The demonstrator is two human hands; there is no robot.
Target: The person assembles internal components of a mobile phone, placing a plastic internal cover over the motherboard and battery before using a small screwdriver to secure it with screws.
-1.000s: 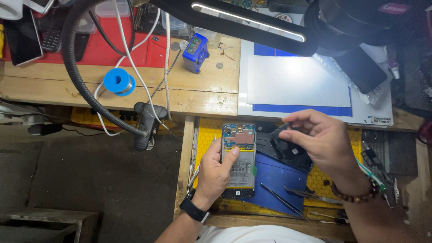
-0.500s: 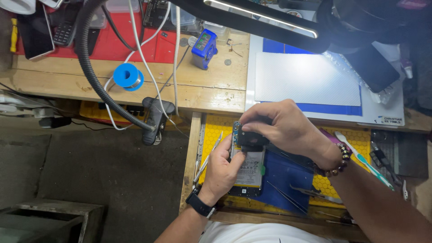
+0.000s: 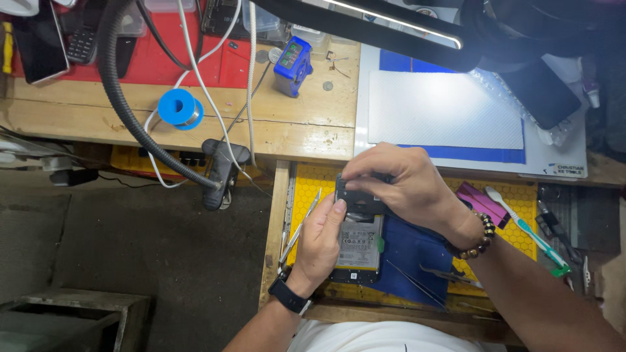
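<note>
The open phone (image 3: 357, 244) lies back side up on the blue cloth (image 3: 411, 254), with its pale battery showing. All places here are told from this phone. The left hand (image 3: 321, 244) comes up from below and lies along the phone's left edge, fingers curled round that edge and thumb tip pressed on the top part. The right hand (image 3: 401, 186) reaches in from the right, wrist bent, and covers the phone's top end. Its fingers are clenched on a small black cover piece (image 3: 358, 201) that sits on the phone's top. A bead bracelet (image 3: 475, 242) is on the right wrist, and a black watch (image 3: 289, 294) on the left. Thin tweezers (image 3: 300, 225) lie just left of the phone. A toothbrush (image 3: 525, 228) lies far to its right
</note>
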